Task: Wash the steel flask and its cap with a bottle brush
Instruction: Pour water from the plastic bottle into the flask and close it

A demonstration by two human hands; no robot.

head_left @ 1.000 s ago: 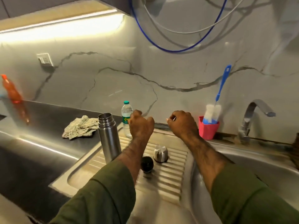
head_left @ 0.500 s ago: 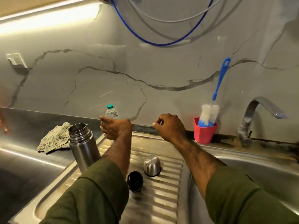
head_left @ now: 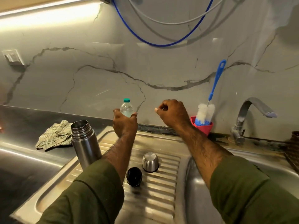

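Steel runs under everything we see: the ribbed drainboard [head_left: 161, 172] lies between the dark worktop [head_left: 24, 172] on the left and the sink basin [head_left: 275, 175] on the right, with a raised rim along its near-left edge. Open drainboard lies behind the cap, up to the marble wall.

Since a moment ago our left hand [head_left: 125, 125] has lifted the small plastic bottle [head_left: 127, 109] off the drainboard; its grip is curled round the bottle's lower half. Our right hand [head_left: 174, 114] stays raised beside it, its grip curled; whether it pinches anything we cannot tell.

The steel flask [head_left: 85, 143] stands upright and uncapped at the drainboard's left edge, just beside our left sleeve. Its steel cap [head_left: 150, 161] sits mouth-down mid-drainboard, with a black stopper [head_left: 134, 177] just in front of it. The bottle brush [head_left: 210, 101] stands in a red cup [head_left: 203, 126] against the wall, near the tap [head_left: 249, 117]. A checked cloth [head_left: 55, 136] lies behind the flask.
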